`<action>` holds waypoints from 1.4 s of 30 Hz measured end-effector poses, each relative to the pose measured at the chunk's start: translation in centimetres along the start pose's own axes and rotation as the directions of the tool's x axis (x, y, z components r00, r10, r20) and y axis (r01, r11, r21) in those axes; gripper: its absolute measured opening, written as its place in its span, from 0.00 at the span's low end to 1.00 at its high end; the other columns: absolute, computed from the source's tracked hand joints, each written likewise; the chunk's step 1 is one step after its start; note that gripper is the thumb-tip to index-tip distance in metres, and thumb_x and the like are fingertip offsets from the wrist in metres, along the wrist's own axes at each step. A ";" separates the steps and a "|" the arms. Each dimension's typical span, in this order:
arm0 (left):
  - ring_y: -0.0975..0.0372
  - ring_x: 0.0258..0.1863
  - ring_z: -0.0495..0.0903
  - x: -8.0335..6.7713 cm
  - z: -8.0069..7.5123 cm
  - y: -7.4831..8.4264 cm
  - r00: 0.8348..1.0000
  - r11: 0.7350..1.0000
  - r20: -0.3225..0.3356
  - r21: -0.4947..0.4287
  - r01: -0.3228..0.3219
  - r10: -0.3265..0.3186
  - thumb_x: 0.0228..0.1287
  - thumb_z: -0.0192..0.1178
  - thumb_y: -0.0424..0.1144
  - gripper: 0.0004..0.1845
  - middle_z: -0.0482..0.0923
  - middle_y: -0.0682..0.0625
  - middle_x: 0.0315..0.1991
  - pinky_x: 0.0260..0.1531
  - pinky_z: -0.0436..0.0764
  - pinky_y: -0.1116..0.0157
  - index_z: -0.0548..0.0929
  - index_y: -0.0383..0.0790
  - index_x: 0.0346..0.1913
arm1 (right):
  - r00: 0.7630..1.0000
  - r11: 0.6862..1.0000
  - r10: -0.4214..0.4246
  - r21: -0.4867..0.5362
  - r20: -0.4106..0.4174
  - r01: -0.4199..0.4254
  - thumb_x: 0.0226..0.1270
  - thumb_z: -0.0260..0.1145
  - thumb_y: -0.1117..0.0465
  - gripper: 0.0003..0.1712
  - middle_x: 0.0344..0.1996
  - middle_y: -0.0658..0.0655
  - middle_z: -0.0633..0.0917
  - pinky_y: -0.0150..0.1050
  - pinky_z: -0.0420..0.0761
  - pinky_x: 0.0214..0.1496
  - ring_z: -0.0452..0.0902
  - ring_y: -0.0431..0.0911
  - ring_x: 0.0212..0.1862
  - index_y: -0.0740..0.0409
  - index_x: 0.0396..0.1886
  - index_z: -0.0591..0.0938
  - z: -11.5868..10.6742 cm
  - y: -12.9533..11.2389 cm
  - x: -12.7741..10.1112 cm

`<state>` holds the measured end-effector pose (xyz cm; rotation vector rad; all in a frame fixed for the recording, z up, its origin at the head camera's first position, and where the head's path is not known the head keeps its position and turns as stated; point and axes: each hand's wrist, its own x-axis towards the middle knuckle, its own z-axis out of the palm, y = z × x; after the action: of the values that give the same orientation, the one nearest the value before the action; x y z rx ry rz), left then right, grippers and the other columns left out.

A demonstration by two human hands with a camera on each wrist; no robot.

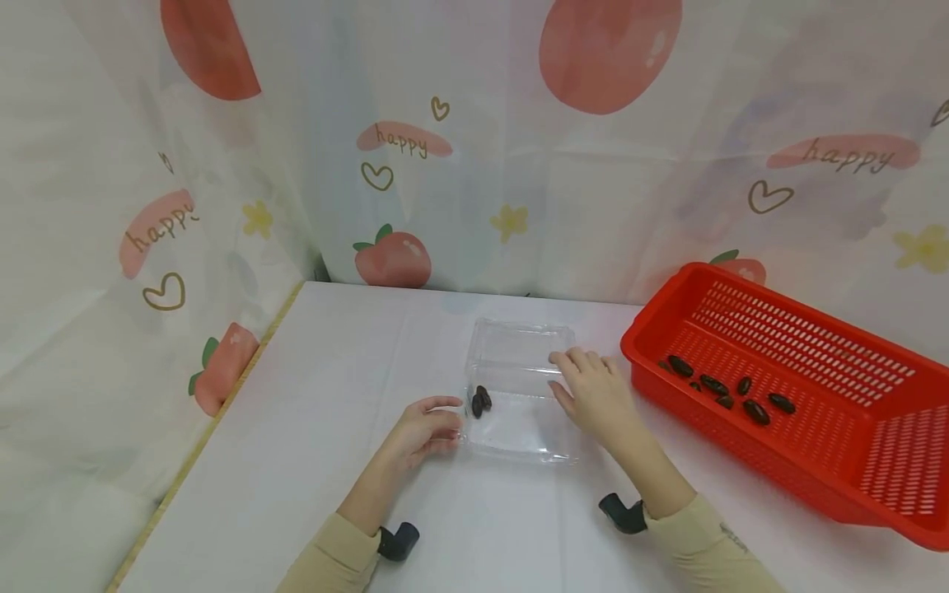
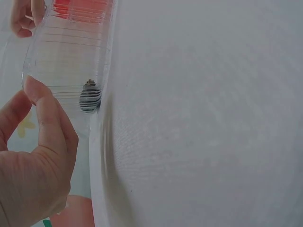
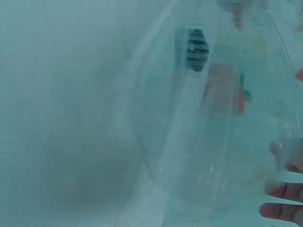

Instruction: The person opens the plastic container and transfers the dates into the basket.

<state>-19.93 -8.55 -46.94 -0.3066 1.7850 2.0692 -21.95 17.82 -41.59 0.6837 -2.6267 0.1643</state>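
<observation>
A clear plastic clamshell box (image 1: 521, 424) stands on the white table with its lid (image 1: 511, 347) folded back. Two dark, shiny oval pieces (image 1: 481, 402) lie together at its left end; what they are I cannot tell. My left hand (image 1: 424, 432) is at the box's left side. In the left wrist view, its thumb and forefinger pinch the rim. Over the right side, near the hinge, my right hand (image 1: 596, 395) has its fingers spread and holds nothing. The right wrist view shows its fingertips (image 3: 279, 189) beside the clear plastic.
On the right stands a red slotted plastic basket (image 1: 830, 486) holding several similar dark oval pieces (image 1: 756, 412). A fruit-print cloth (image 1: 460, 206) hangs behind the table (image 1: 334, 362) and along its left side. A black wrist mount (image 1: 400, 541) sits below each hand.
</observation>
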 end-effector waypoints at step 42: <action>0.66 0.23 0.77 -2.3 0.9 2.2 0.999 1.000 0.051 -0.014 -0.003 0.004 0.57 0.54 0.25 0.20 0.76 0.51 0.27 0.25 0.80 0.70 0.70 0.26 0.55 | 0.945 0.991 -0.031 -0.116 0.325 0.072 0.60 0.62 0.48 0.19 0.32 0.56 0.79 0.43 0.71 0.39 0.75 0.51 0.37 0.57 0.42 0.77 6.4 -7.4 3.1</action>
<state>-18.72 -8.24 -43.87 -0.2527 1.7434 2.0747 -23.09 8.66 -46.01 0.7922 -2.8937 -0.1416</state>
